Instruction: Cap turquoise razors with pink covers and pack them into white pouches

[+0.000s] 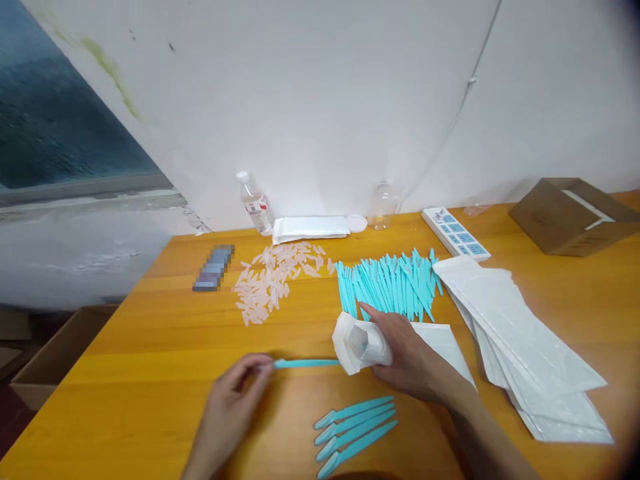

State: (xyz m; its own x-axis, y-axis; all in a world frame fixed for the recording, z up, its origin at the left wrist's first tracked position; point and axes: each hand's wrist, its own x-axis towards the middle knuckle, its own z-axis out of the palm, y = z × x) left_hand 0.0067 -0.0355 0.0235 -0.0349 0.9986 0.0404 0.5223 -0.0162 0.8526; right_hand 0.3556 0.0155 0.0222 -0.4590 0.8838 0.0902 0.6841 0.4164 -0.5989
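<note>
My left hand (239,387) pinches the blade end of a teal eyebrow razor (306,363), whose handle points right toward a bag mouth. A white plastic bag (377,343) is gripped in my right hand (403,347), its opening spread toward the left. Some teal shows inside the bag; how much it holds I cannot tell. Below, several teal razors (357,427) lie side by side at the table's near edge. Behind my right hand is a large pile of teal razors (390,283). Small translucent pinkish caps (270,280) are scattered left of that pile.
White bags (520,327) are stacked at right, by a printed white box (455,233) and a cardboard box (565,213). Along the wall stand a water bottle (256,205), a white packet (311,228) and a clear jar (384,205). A blurred-out phone-like object (214,268) lies at left.
</note>
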